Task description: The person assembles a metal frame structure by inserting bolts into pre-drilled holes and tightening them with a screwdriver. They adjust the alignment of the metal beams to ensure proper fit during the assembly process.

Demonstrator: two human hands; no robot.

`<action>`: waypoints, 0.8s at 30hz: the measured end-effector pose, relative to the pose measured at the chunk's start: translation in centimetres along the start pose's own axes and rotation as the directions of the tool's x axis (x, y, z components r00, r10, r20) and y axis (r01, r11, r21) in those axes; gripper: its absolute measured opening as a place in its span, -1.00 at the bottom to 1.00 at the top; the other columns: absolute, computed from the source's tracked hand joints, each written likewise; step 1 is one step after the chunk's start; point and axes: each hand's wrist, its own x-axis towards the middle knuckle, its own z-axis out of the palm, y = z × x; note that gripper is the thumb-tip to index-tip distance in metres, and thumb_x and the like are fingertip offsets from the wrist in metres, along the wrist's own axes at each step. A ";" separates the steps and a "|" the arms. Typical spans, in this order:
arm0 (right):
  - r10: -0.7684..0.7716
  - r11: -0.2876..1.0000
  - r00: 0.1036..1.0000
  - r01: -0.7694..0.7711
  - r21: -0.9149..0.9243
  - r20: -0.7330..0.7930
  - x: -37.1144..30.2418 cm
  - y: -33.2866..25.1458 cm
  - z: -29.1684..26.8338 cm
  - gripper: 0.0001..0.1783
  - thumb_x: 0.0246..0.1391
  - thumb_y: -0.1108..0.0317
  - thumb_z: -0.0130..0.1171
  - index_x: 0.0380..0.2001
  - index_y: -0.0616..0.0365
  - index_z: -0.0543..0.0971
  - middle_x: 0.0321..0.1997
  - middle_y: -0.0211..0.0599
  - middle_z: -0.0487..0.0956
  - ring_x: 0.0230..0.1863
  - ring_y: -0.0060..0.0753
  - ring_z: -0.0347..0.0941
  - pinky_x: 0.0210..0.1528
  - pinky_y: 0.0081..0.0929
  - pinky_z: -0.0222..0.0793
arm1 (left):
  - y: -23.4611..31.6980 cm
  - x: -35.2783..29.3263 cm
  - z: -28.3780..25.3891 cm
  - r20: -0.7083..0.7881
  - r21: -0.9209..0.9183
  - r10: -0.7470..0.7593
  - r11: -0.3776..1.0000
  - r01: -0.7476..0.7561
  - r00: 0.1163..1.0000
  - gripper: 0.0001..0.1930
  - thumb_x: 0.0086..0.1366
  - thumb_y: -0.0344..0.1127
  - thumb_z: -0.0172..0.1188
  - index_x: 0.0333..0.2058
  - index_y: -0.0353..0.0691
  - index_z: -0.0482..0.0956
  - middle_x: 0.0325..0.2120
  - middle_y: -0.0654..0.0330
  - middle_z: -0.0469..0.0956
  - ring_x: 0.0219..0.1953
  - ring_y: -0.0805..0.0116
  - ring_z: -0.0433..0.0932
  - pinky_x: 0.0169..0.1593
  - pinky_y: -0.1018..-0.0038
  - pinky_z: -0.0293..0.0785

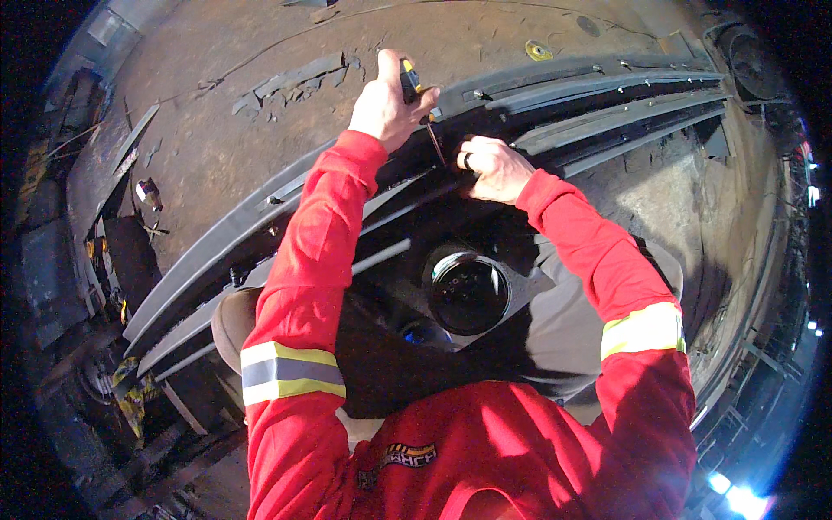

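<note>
My left hand (387, 108) is wrapped round the black-and-yellow handle of a screwdriver (411, 78). Its thin shaft slants down into the dark gap of a long curved grey metal rail assembly (204, 243). Close to the shaft's lower end, my right hand (498, 172), with a dark ring on one finger, is closed against the rails. Its fingertips lie in deep shadow, so what they hold, if anything, is hidden. Bolts (274, 200) stand along the upper rail. Both sleeves are red with reflective bands.
An open round container (469, 293) with dark contents stands between my legs, beside something blue (422, 332). Flat dark scraps (299, 76) lie on the brown surface beyond the rails, with a yellow disc (538, 50) farther right. A cable (286, 39) crosses the far side.
</note>
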 end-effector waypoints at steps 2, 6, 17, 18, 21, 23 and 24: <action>0.019 1.000 1.000 -0.020 0.008 0.021 0.2 -0.2 -0.4 -0.61 -0.48 0.38 0.37 -0.45 0.20 0.47 -0.37 -0.21 0.45 -0.24 -0.04 0.42 -0.19 -0.19 0.39 | -0.3 0.1 0.6 -0.031 0.105 -0.038 0.994 0.041 0.999 -0.43 0.10 -0.10 0.36 -0.13 -0.18 0.16 -0.54 -0.07 0.50 -0.48 -0.06 0.54 -0.37 0.21 0.47; 0.079 0.997 0.995 -0.080 0.003 0.068 0.6 -0.8 -1.0 -0.60 -0.48 0.40 0.39 -0.46 0.23 0.46 -0.35 -0.17 0.42 -0.22 -0.04 0.40 -0.19 -0.20 0.37 | -0.8 0.0 0.7 -0.055 0.190 -0.069 0.979 0.079 0.996 -0.40 0.05 -0.07 0.36 -0.15 -0.20 0.16 -0.53 -0.15 0.52 -0.43 -0.22 0.55 -0.36 0.12 0.48; -0.040 0.960 0.996 0.059 -0.275 0.074 -1.1 1.8 1.2 -0.76 -0.39 0.42 0.29 -0.58 0.15 0.44 -0.42 -0.18 0.45 -0.25 -0.08 0.42 -0.15 -0.21 0.38 | 3.4 0.4 0.6 -0.027 0.480 -0.073 0.874 0.077 0.997 -0.33 0.01 0.08 0.34 -0.16 -0.29 0.21 -0.54 -0.12 0.58 -0.46 -0.13 0.59 -0.37 0.13 0.52; -0.073 0.947 0.996 0.085 -0.311 0.051 -0.9 1.8 1.3 -0.79 -0.37 0.43 0.27 -0.59 0.14 0.43 -0.42 -0.18 0.45 -0.25 -0.08 0.42 -0.14 -0.21 0.38 | 3.6 0.4 0.2 -0.028 0.513 -0.104 0.852 0.103 0.994 -0.32 0.00 0.10 0.34 -0.17 -0.31 0.22 -0.54 -0.12 0.58 -0.46 -0.11 0.60 -0.37 0.14 0.52; -0.081 0.947 0.997 0.081 -0.310 0.015 -1.2 1.5 1.3 -0.86 -0.34 0.44 0.19 -0.60 0.13 0.43 -0.42 -0.21 0.45 -0.27 -0.10 0.42 -0.14 -0.21 0.37 | 3.8 0.4 -0.4 -0.027 0.582 -0.158 0.800 0.144 0.987 -0.30 -0.02 0.14 0.33 -0.19 -0.33 0.24 -0.53 -0.11 0.59 -0.46 -0.08 0.60 -0.37 0.16 0.54; -0.118 0.950 0.993 0.118 -0.289 0.017 -1.4 2.8 1.8 -0.87 -0.33 0.44 0.16 -0.60 0.13 0.43 -0.43 -0.22 0.44 -0.28 -0.12 0.42 -0.16 -0.22 0.38 | 3.4 0.6 -0.2 -0.014 0.599 -0.147 0.791 0.126 0.989 -0.31 -0.01 0.13 0.33 -0.19 -0.34 0.24 -0.53 -0.11 0.59 -0.46 -0.08 0.61 -0.37 0.16 0.53; -0.141 0.952 0.990 0.140 -0.273 0.016 -1.4 3.2 2.2 -0.88 -0.33 0.44 0.15 -0.61 0.13 0.43 -0.43 -0.23 0.44 -0.29 -0.13 0.41 -0.17 -0.23 0.38 | 2.9 0.8 -0.1 0.004 0.585 -0.120 0.806 0.095 0.993 -0.31 0.00 0.14 0.32 -0.19 -0.33 0.24 -0.53 -0.12 0.58 -0.46 -0.09 0.60 -0.37 0.16 0.53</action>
